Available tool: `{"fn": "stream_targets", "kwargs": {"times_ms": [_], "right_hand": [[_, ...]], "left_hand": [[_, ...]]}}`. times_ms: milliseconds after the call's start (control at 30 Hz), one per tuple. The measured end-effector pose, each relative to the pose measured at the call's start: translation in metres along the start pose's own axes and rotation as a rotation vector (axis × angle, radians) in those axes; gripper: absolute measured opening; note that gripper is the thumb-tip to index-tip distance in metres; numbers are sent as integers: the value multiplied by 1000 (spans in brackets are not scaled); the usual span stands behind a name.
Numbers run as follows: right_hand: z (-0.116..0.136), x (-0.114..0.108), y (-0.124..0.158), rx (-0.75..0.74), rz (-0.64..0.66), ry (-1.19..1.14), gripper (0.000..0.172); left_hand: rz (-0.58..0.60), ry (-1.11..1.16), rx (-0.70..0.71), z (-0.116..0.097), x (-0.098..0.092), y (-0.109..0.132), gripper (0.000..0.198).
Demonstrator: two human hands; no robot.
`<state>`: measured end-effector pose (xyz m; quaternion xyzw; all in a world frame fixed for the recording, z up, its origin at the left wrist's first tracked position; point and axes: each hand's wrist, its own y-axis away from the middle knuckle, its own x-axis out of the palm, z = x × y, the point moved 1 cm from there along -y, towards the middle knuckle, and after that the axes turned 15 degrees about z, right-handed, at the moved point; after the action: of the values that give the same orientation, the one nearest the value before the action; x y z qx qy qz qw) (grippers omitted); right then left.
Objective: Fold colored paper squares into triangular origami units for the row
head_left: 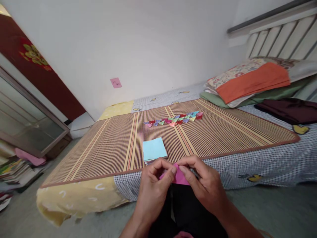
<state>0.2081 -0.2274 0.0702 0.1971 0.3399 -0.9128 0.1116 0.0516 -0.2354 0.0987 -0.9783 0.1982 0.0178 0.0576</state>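
A bright pink sheet of folding paper (181, 178) is pinched between both hands, over my dark-clothed lap and just in front of the bed's edge. My left hand (157, 181) grips its left part between thumb and forefinger. On the other side, my right hand (201, 178) holds its upper edge the same way. Fingers cover much of the paper, so its exact fold cannot be made out. Just beyond my hands lies a stack of square paper (155, 149), light blue on top. Farther back, several small folded paper pieces (174, 119) of many colours sit in rows.
A striped bamboo mat (111, 142) covers much of the bed. Pillows and folded bedding (252, 82) are piled at the right, beside dark folded cloth (287, 110). A white radiator (279, 39) stands behind them. Books (15, 172) lie at far left.
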Motion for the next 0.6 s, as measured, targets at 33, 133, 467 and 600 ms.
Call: {"fn": "stream_targets", "kwargs": {"times_ms": [33,133,467,600], "right_hand": [[0,0,0,-4,-5,7,14],[1,0,-1,-1,-30,16,13],[-3,-3,-2,110,113,-247,11],[-5,-3,-3,154,124,-285,8]], "left_hand": [[0,-4,3,0,0,0,27],[-12,-9,10,2,1,0,24],[-14,-27,-9,5,0,-3,18],[-43,-57,28,6,0,-2,14]]}}
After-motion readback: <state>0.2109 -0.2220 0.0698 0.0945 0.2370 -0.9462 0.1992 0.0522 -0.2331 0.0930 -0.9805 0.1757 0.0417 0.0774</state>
